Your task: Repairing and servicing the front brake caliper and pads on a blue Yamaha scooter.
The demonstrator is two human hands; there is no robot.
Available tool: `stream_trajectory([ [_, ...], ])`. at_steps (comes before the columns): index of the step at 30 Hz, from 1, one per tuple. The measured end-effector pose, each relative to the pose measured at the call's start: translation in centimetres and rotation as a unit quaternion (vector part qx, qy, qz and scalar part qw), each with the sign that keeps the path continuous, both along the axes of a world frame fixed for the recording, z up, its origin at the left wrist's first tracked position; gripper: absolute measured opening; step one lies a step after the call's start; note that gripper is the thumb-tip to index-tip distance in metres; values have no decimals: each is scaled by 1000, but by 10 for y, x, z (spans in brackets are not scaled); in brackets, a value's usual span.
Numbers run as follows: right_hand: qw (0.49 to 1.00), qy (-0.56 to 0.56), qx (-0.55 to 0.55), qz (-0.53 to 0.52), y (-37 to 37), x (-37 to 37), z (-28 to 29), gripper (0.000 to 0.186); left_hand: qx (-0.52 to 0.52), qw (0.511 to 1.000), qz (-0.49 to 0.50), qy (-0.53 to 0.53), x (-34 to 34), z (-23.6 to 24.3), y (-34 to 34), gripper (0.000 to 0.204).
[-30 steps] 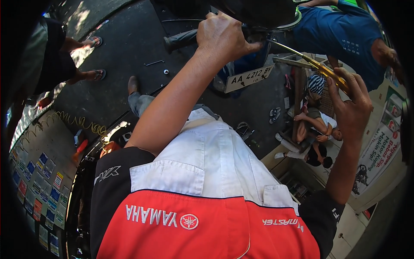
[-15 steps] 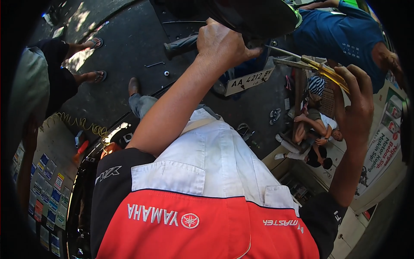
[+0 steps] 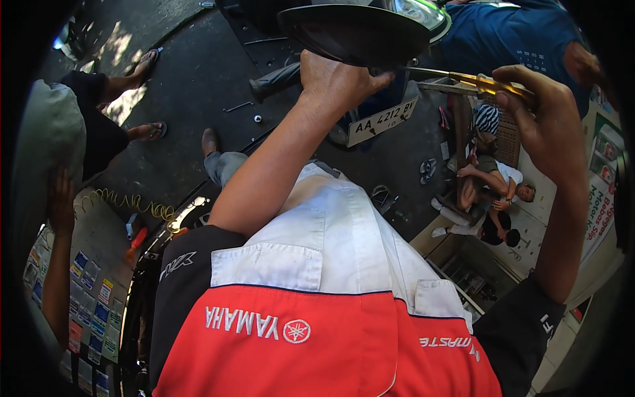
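A large dark, rounded panel (image 3: 354, 36) of a motorcycle's front hangs at the top, beside a clear headlight (image 3: 420, 10). My left hand (image 3: 337, 79) is right under the panel, its thumb stretched rightward and its other fingers curled out of sight. What they hold is hidden. My right hand (image 3: 546, 109) is closed on the yellow, see-through handle of a screwdriver (image 3: 486, 84). The shaft points left and nearly level; its tip is by my left thumb, under the panel's right end. Just below hangs a white number plate (image 3: 382, 124).
A black handlebar grip (image 3: 272, 83) juts out left of my left hand. A bent metal rod (image 3: 238, 106) and a small shiny part (image 3: 258, 119) lie on the dark floor. One person (image 3: 516, 40) in blue is close at upper right; another (image 3: 49, 132) stands left. People sit by a bench (image 3: 463, 132).
The view has shifted, and the panel sits lower in it. My right hand has risen, its fingers now wrapped closer round the handle. The screwdriver has swung from slanted to almost level.
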State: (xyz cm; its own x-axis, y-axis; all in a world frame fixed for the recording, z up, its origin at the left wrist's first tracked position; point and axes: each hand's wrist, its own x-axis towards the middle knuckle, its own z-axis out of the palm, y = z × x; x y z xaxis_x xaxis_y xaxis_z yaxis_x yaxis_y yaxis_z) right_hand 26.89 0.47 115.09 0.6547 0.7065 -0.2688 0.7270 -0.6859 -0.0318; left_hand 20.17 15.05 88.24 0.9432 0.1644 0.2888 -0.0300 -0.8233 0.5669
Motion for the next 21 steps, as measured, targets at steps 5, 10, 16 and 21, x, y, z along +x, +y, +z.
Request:
stream_trajectory([
  [5, 996, -69, -11, -62, -29, -21, -6, 26, -86, 995, -40, 1, -21, 4, 21, 85],
  [10, 900, 46, 226, -370, -128, -133, -69, 34, 10, 975, -122, 184, -63, 24, 68, 101],
  [16, 466, 226, 332, -789, -196, -398, -329, 38, 115, 962, -164, 187, -80, 24, 90, 121],
  [21, 469, 251, 260, -806, -106, -511, -386, 41, 131, 957, -198, 168, -81, 17, 87, 121],
])
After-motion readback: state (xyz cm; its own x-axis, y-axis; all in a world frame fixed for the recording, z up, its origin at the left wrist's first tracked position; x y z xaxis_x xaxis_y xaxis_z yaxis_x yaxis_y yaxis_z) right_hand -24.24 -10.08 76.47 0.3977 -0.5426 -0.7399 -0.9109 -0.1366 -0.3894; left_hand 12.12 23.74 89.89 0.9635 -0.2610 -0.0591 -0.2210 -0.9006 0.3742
